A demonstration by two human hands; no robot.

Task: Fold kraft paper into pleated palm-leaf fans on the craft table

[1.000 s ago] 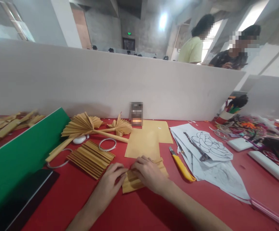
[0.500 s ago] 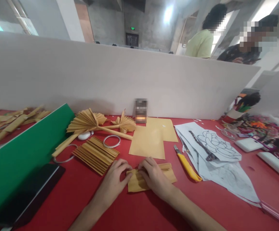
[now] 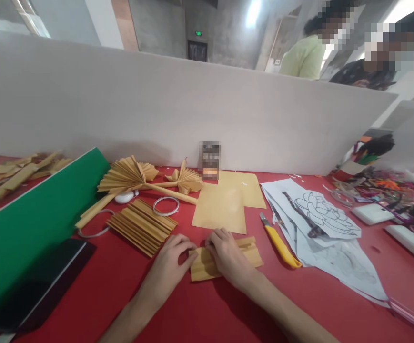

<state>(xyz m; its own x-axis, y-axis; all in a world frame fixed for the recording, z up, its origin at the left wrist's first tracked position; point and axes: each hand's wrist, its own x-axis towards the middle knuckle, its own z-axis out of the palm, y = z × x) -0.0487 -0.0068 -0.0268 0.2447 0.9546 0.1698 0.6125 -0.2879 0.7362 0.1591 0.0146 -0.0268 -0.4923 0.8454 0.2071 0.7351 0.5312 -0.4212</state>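
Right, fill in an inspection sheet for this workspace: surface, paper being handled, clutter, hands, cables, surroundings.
Surface: red table, small white scraps near its far edge.
Paper being handled: partly folded paper, creased, flat on the table.
Clutter: pleated paper and paper fans on the left; yellow cutter, metal tip showing, and drawings on the right.
Hands: left hand at the paper's left end; right hand on top of it.
Cables: pale coils; cable or wire, cannot tell.
Surroundings: white partition, two people beyond.
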